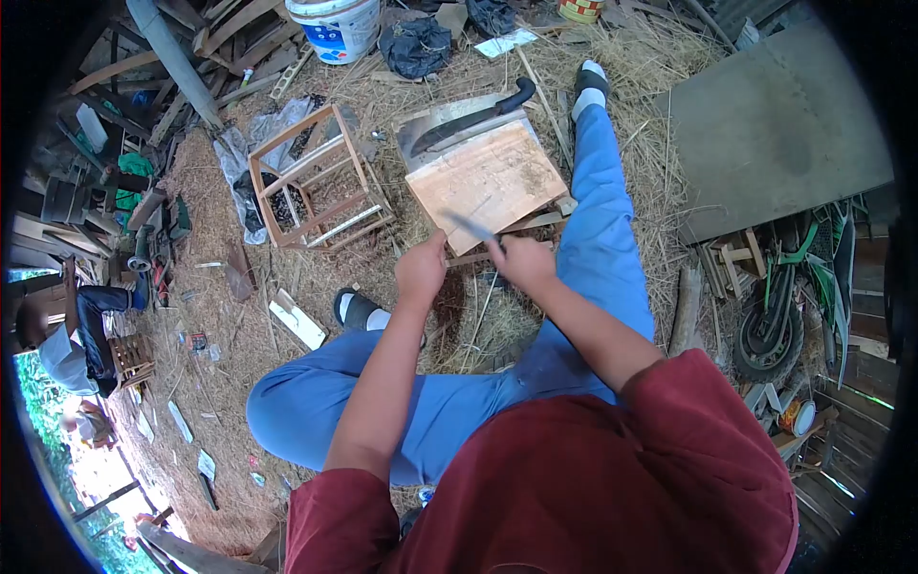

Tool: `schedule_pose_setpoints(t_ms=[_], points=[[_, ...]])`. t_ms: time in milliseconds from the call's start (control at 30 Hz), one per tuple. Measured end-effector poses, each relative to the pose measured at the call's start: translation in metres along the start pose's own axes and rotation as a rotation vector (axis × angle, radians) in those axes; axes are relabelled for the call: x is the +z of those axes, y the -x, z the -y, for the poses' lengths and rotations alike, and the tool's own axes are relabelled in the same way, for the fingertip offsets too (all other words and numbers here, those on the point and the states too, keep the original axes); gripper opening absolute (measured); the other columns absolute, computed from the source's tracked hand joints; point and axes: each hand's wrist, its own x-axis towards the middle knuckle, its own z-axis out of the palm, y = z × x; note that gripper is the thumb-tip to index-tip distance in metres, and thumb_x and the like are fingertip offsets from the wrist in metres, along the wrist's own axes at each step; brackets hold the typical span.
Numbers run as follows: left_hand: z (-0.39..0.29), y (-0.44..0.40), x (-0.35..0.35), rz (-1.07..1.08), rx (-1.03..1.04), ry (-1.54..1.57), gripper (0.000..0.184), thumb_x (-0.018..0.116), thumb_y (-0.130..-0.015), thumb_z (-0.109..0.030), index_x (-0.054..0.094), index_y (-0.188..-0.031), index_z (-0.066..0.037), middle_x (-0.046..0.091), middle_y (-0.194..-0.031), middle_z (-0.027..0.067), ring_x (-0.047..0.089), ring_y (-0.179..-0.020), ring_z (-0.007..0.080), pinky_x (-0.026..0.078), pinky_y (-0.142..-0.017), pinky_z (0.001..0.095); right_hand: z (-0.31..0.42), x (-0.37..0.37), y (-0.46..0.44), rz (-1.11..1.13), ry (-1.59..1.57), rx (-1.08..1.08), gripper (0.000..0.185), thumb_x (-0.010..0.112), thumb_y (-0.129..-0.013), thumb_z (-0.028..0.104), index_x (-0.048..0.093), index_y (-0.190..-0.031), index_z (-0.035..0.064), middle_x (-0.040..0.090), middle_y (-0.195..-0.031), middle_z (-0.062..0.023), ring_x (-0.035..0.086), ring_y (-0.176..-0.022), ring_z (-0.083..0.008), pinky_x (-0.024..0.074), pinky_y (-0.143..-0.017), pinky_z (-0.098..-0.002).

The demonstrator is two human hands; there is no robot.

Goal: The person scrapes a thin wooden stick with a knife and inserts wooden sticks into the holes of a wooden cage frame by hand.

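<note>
My right hand [525,263] is closed round a knife [468,226], its blade pointing left and away over the near edge of a wooden board [492,182]. My left hand [421,272] is closed at the board's near left corner, close to the knife's tip. Whatever its fingers hold is hidden. Across the far part of the work surface lies a large machete [469,122] with a dark blade and a black curved handle, apart from both hands.
A wooden stool frame [316,182] stands to the left of the board. Farther back are a white bucket [335,29] and a black plastic bag [415,48]. A large flat panel [779,134] and a motorbike [789,297] are at right. Another person [72,335] sits at far left.
</note>
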Motion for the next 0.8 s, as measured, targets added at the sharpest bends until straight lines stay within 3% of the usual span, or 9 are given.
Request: schedule_pose_setpoints(t_ms=[67,200,233,467,533,633,667,767,800], points=[[0.0,0.0,-0.001,-0.009,0.001,0.003,0.013,0.05,-0.099,-0.023,0.061,-0.104,-0.017,0.07,-0.078,0.0186,0.069,-0.074,0.0422,0.052,-0.063,0.0565,0.003,-0.007,0.007,0.078,0.119,-0.162,0.054,0.05,-0.1,0.054,0.073,-0.086,0.0068,0.073,-0.082,-0.0218,0.073,-0.079,-0.0421,0.0578,-0.074,-0.0553],[-0.001,0.001,-0.001,-0.023,0.001,-0.001,0.012,0.05,-0.099,-0.023,0.06,-0.103,-0.017,0.07,-0.078,0.0186,0.069,-0.074,0.0421,0.052,-0.063,0.0565,-0.005,0.002,-0.011,-0.085,-0.002,0.051,0.054,0.049,-0.1,0.055,0.074,-0.089,0.0083,0.073,-0.083,-0.0224,0.073,-0.077,-0.0424,0.0583,-0.072,-0.0541],[-0.001,0.003,-0.001,-0.017,0.005,-0.003,0.012,0.05,-0.099,-0.023,0.06,-0.103,-0.017,0.07,-0.078,0.0186,0.069,-0.074,0.0421,0.052,-0.063,0.0565,-0.004,0.002,-0.004,-0.009,0.012,-0.035,0.054,0.048,-0.1,0.054,0.074,-0.09,0.0081,0.073,-0.082,-0.0226,0.073,-0.077,-0.0424,0.058,-0.072,-0.0543],[0.0,-0.001,-0.001,0.015,-0.014,-0.016,0.014,0.049,-0.101,-0.025,0.06,-0.105,-0.017,0.071,-0.079,0.0185,0.07,-0.075,0.0417,0.053,-0.063,0.0565,-0.008,-0.001,-0.004,0.012,0.025,-0.038,0.055,0.047,-0.1,0.054,0.073,-0.09,0.0075,0.074,-0.086,-0.0205,0.073,-0.081,-0.0413,0.0575,-0.074,-0.055],[0.0,0.001,-0.002,0.022,-0.018,-0.016,0.014,0.049,-0.101,-0.025,0.06,-0.106,-0.018,0.071,-0.079,0.0183,0.07,-0.075,0.0415,0.053,-0.063,0.0564,-0.006,-0.004,0.002,0.081,0.101,-0.141,0.054,0.048,-0.1,0.054,0.073,-0.089,0.0071,0.074,-0.084,-0.0211,0.073,-0.08,-0.0413,0.0573,-0.073,-0.0554],[-0.002,0.0,-0.003,0.023,-0.019,-0.01,0.015,0.049,-0.102,-0.027,0.06,-0.107,-0.019,0.071,-0.08,0.0176,0.07,-0.076,0.0414,0.053,-0.064,0.0561,-0.01,0.002,-0.018,-0.109,-0.031,0.116,0.053,0.049,-0.1,0.054,0.074,-0.087,0.008,0.074,-0.084,-0.0215,0.073,-0.078,-0.0409,0.0573,-0.073,-0.0558],[-0.003,0.0,-0.003,0.019,-0.033,-0.01,0.015,0.049,-0.102,-0.027,0.061,-0.107,-0.019,0.071,-0.08,0.0175,0.07,-0.076,0.0415,0.053,-0.064,0.0562,-0.015,0.007,-0.019,-0.108,-0.028,0.111,0.053,0.049,-0.1,0.054,0.074,-0.087,0.008,0.074,-0.084,-0.0215,0.073,-0.078,-0.0409,0.0573,-0.073,-0.0558],[0.002,0.001,-0.002,0.025,-0.036,-0.021,0.015,0.05,-0.102,-0.028,0.061,-0.107,-0.02,0.071,-0.08,0.0177,0.07,-0.076,0.0418,0.053,-0.064,0.0563,0.0,-0.011,0.006,0.066,0.104,-0.153,0.054,0.048,-0.101,0.052,0.074,-0.088,0.007,0.073,-0.083,-0.022,0.073,-0.078,-0.0416,0.0577,-0.072,-0.0546],[0.002,0.0,-0.001,0.022,-0.034,-0.023,0.015,0.05,-0.102,-0.028,0.061,-0.106,-0.02,0.071,-0.08,0.0178,0.07,-0.076,0.042,0.053,-0.064,0.0564,-0.004,-0.009,0.001,0.066,0.107,-0.152,0.054,0.048,-0.101,0.052,0.074,-0.088,0.007,0.073,-0.083,-0.022,0.073,-0.078,-0.0416,0.0577,-0.072,-0.0546]])
